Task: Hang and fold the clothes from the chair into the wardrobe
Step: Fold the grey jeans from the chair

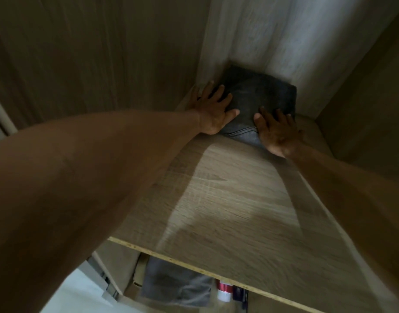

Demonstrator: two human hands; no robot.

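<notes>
Jeans (266,96) beneath left grip (213,110) and right grip (277,133)

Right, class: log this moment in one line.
left hand: pressing folded jeans | right hand: pressing jeans | place: wardrobe shelf, rear

Your left hand (213,109) and right hand (277,132) both lie flat, fingers spread, on a folded dark grey denim garment (261,98) at the back of a light oak-grain wooden wardrobe shelf (227,199), touching the rear wall. Below the shelf edge hang a grey cloth (176,283) and a red-and-white cylindrical container (224,290) (blurred, hard to identify).
</notes>
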